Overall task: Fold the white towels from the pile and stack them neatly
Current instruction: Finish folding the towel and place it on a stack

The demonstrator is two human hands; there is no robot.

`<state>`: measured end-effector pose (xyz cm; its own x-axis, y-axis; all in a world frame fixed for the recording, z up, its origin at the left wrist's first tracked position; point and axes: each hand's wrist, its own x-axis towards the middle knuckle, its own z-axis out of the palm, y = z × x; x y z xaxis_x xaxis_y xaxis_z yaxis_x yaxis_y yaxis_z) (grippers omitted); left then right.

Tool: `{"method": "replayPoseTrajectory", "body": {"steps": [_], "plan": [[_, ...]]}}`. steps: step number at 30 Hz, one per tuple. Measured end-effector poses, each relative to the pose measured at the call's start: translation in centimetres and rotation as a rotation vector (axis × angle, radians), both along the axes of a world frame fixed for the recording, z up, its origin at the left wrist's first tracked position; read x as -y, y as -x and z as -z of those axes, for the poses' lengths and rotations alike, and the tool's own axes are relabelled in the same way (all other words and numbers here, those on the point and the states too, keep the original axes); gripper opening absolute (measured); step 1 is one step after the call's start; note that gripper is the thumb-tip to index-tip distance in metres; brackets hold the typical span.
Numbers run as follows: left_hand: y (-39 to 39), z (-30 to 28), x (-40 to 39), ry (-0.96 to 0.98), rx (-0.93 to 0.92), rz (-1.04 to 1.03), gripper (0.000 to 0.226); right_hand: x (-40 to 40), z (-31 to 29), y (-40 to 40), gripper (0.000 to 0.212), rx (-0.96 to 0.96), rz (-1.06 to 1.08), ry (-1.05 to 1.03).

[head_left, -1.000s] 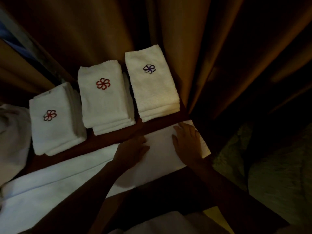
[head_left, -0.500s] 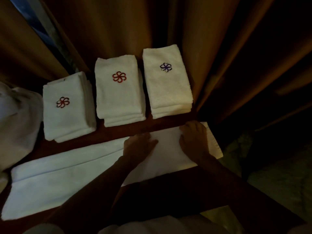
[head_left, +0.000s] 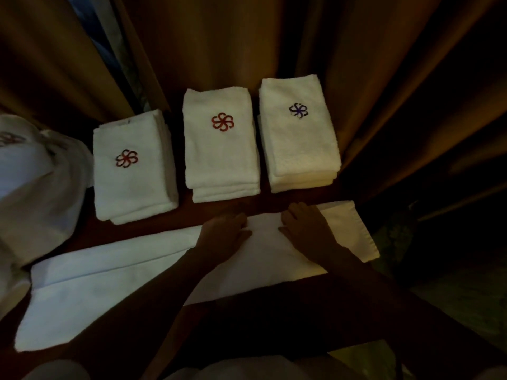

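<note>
Both hands, left hand (head_left: 223, 234) and right hand (head_left: 307, 229), stay flat, grip open, on the long towel (head_left: 109, 270); nothing has shifted.

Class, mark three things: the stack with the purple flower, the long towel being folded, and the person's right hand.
Purple-flower stack (head_left: 300, 149): head view, top towel's plain middle.
Long towel (head_left: 109, 270): head view, bare left stretch.
Right hand (head_left: 307, 229): head view, back of hand.
</note>
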<state>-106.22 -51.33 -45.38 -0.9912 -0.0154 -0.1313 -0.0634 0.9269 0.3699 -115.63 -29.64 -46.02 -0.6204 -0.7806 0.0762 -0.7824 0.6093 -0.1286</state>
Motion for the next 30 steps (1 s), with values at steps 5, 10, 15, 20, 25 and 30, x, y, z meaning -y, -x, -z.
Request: {"method": "replayPoseTrajectory", "body": {"steps": [5,10,15,20,25,30], "plan": [[0.3,0.3,0.2,-0.096,0.106,-0.158,0.035,-0.4,-0.6,0.4,0.023,0.296,0.162,-0.014],[-1.5,0.4,2.3,-0.100,0.119,-0.210,0.035,0.2,-0.9,1.7,0.023,0.382,0.196,-0.041],[-3.5,0.8,4.5,-0.075,0.122,-0.289,0.031,0.6,-1.0,1.6,0.029,0.352,0.188,-0.188],[-2.7,0.5,4.0,-0.042,0.112,-0.223,0.035,4.4,-1.9,0.1,0.033,0.399,0.025,-0.190],[-3.5,0.6,5.4,-0.118,0.142,-0.184,0.038,6.2,-1.9,-0.3,0.017,0.406,0.111,-0.131],[-5.3,1.4,8.3,-0.209,0.143,-0.246,0.033,6.3,-2.0,0.0,0.016,0.383,0.103,-0.176]]}}
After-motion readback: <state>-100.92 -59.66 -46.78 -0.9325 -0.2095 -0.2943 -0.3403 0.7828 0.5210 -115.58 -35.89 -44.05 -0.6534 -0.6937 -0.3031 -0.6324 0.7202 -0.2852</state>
